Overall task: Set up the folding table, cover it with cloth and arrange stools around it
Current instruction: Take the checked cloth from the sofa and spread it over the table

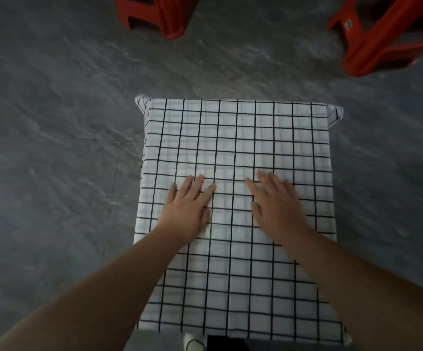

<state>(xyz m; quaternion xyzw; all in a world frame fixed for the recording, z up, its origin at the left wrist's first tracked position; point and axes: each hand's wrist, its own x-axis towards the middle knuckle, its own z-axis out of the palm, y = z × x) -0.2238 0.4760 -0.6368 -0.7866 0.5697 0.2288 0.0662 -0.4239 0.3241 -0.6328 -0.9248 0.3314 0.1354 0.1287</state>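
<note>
Checked cloth [238,138] lies spread over the desk, hiding it edge to edge; judged step: smoothing.
Your left hand [187,206] and right hand [277,206] lie flat on the cloth just short of its middle, each grip wide, holding nothing; the right is blurred. Sweep outward to the side edges, keeping the grid lines square to them. A red stool [154,13] and a second stool [382,34] sit on the floor [53,148] beyond the far edge, well apart, not yet arranged. No container shows.
</note>
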